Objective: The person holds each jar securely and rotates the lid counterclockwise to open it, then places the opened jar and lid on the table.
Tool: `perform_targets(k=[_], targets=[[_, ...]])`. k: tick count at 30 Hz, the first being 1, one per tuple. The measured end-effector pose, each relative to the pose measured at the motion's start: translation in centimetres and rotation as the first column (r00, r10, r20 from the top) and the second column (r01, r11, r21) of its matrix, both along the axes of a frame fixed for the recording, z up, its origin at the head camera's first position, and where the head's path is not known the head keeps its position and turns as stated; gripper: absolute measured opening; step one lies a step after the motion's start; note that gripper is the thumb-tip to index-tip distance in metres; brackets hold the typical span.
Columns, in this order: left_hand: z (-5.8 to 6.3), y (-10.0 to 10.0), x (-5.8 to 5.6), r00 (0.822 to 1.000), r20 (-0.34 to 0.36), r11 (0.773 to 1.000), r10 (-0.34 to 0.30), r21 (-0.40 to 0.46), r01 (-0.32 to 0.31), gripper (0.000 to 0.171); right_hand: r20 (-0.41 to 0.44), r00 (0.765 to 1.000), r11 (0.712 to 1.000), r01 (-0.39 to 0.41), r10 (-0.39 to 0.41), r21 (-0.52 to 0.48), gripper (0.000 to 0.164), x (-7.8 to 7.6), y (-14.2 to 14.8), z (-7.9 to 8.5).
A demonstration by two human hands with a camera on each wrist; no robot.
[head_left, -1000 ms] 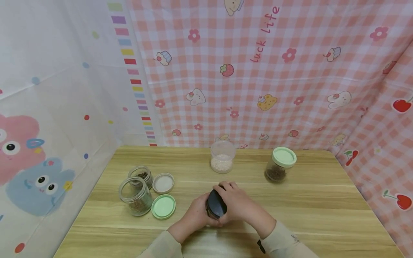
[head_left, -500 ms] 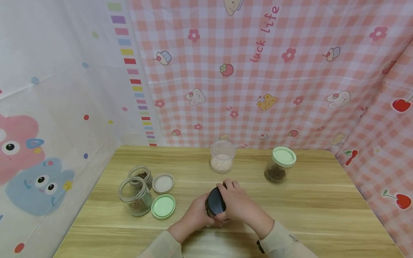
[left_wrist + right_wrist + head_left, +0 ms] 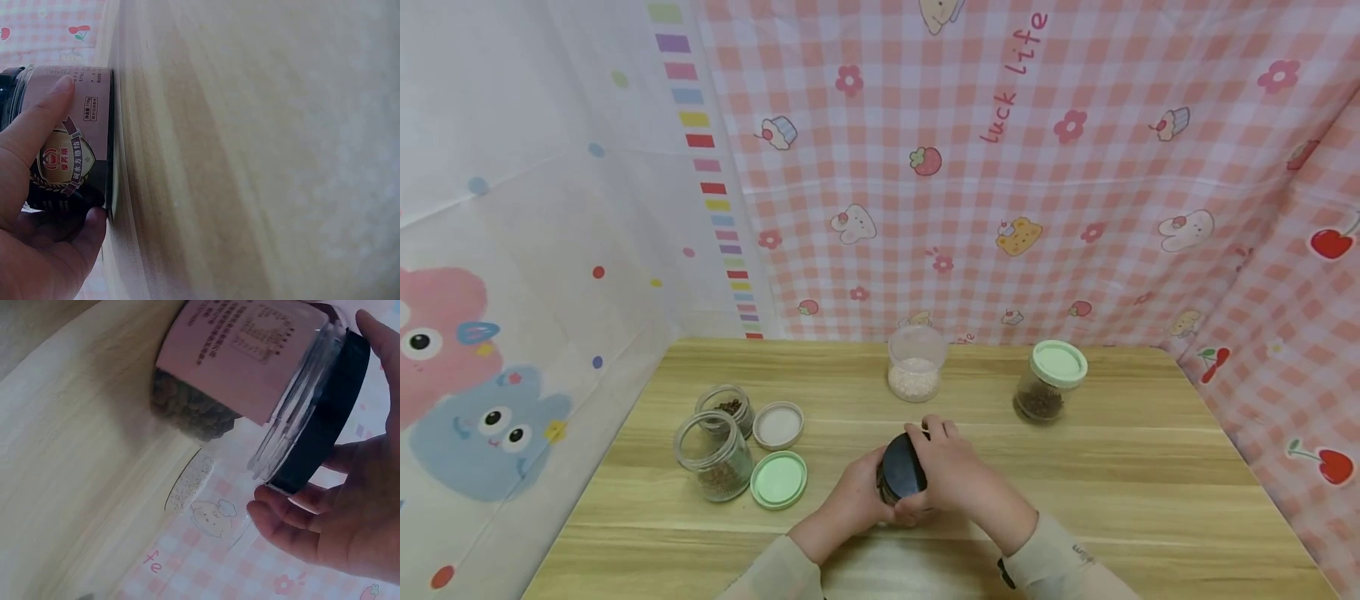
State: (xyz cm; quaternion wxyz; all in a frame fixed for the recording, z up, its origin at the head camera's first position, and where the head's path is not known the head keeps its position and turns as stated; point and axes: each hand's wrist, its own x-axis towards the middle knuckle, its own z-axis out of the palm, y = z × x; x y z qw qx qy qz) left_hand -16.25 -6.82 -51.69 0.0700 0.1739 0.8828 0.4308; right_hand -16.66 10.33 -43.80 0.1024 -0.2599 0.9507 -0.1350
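A clear jar (image 3: pixel 92 137) with a pink printed label and a black lid (image 3: pixel 899 468) stands on the table in front of me. My left hand (image 3: pixel 856 492) grips the jar's side, thumb across the label in the left wrist view. From above, my right hand (image 3: pixel 955 471) holds the lid by its edge, thumb on one side and fingers on the other. Brown pieces (image 3: pixel 190 409) fill the lower part of the jar in the right wrist view. The lid sits on the jar's threaded neck.
Left on the wooden table (image 3: pixel 1120 500) are two uncovered glass jars (image 3: pixel 724 475) with dark contents, a white-lined lid (image 3: pixel 778 425) and a green lid (image 3: pixel 778 480). Behind my hands stands a clear tub (image 3: pixel 916 379) of white grains. A green-lidded jar (image 3: pixel 1041 396) stands at right.
My right hand has turned slightly on the black lid and its thumb has shifted, so more of the lid's top shows. My left hand stays put on the jar.
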Motion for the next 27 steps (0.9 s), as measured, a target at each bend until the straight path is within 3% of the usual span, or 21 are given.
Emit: perform_targets(k=[3,9,13,16,18,24,27], targets=[[0.1,0.0,0.0,1.000,0.015,1.000,0.005,0.002,-0.005,0.090,-0.044,0.999,1.000,0.005,-0.005,0.017,0.103,0.0,-0.1,-0.1],[0.0,0.0,0.0,1.000,0.017,1.000,-0.006,-0.022,0.006,0.095,-0.023,0.994,0.994,-0.109,0.109,0.003,0.099,-0.1,0.1,-0.3],[0.0,0.0,0.0,1.000,0.002,1.000,-0.006,-0.008,0.006,0.093,-0.006,0.999,0.999,-0.034,0.034,-0.007,0.098,0.0,0.0,-0.3],[0.0,-0.1,0.1,1.000,0.006,1.000,0.006,0.009,-0.006,0.092,-0.032,0.999,0.999,0.040,-0.040,-0.006,0.100,0.1,-0.1,-0.3],[0.0,-0.1,0.1,1.000,0.012,1.000,0.009,0.017,-0.009,0.093,-0.060,0.997,0.999,0.047,-0.047,-0.002,0.101,0.0,-0.1,-0.1],[0.0,-0.1,0.0,1.000,0.007,1.000,-0.013,0.006,0.013,0.096,-0.037,0.991,0.992,-0.128,0.128,-0.012,0.096,-0.4,0.5,0.6],[0.0,-0.1,0.0,1.000,0.014,1.000,-0.012,0.004,0.012,0.097,0.021,0.992,0.992,-0.129,0.128,0.008,0.100,-0.4,0.5,0.8]])
